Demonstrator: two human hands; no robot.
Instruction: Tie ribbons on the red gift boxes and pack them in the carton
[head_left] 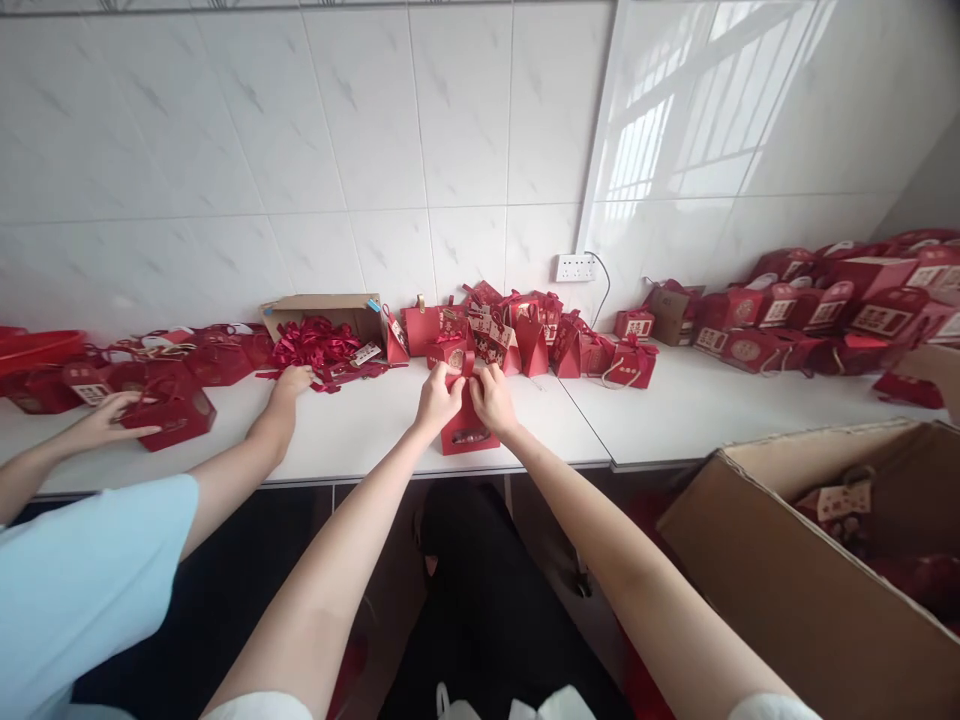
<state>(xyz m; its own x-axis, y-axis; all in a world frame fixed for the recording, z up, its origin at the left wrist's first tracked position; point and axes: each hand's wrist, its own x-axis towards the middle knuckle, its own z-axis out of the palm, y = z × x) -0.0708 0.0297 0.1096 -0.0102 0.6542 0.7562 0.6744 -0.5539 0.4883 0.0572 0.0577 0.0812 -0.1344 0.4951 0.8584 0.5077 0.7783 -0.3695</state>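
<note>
A red gift box (470,430) stands on the white table in front of me, with a small window low on its near face. My left hand (439,400) pinches the upper left of this box. On the opposite side, my right hand (493,398) grips its top, and the fingertips of both hands nearly meet. A red strap (469,362) rises above the box between the hands. Just behind stands a row of finished-looking red boxes (529,345) with ribbons and tags.
At left, a co-worker's hand (124,418) holds a red box (176,408); their other hand (294,378) touches red ribbons (319,345) by an open carton (360,312). Many red boxes (817,305) are stacked right. A large cardboard box (765,570) stands beside my right arm. A power strip (576,267) is on the wall.
</note>
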